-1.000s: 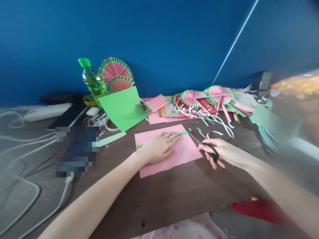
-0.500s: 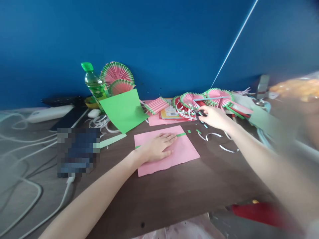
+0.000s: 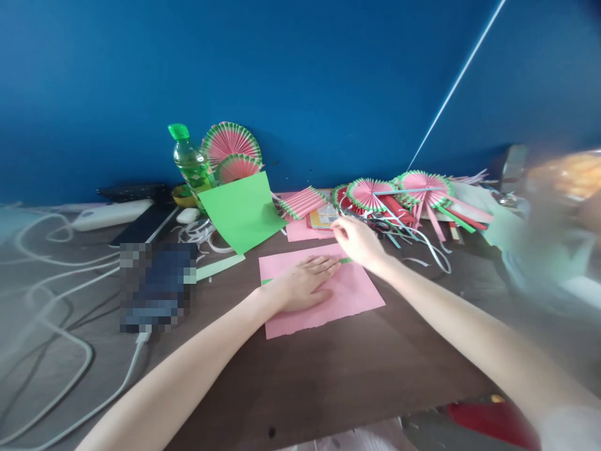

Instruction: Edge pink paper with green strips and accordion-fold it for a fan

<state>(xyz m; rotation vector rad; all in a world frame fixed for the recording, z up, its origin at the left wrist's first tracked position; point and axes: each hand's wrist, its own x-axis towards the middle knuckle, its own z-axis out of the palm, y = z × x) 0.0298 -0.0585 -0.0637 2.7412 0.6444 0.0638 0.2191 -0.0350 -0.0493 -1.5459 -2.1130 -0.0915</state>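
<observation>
My left hand (image 3: 305,285) lies flat, fingers stretched out, on a pink paper sheet (image 3: 347,294) on the dark wooden table (image 3: 328,369). A thin green strip (image 3: 265,280) runs along the sheet's far edge, mostly hidden under that hand. Above the sheet's far right corner, my right hand (image 3: 360,243) hovers with its fingers curled together in a loose pinch. What they hold, if anything, does not show. Just behind this hand lie pink-and-green pleated paper fans (image 3: 370,191).
A green sheet (image 3: 241,210) leans at the back beside a green bottle (image 3: 190,164) and two upright fans (image 3: 231,143). Paper strips (image 3: 429,247) litter the right. A pixelated device (image 3: 157,285), white cables (image 3: 56,338) and a power strip (image 3: 110,215) fill the left.
My right hand carried the scissors to the fan pile at the back, came away without them, and now sits by the pink sheet's far edge. My left hand stayed flat.
</observation>
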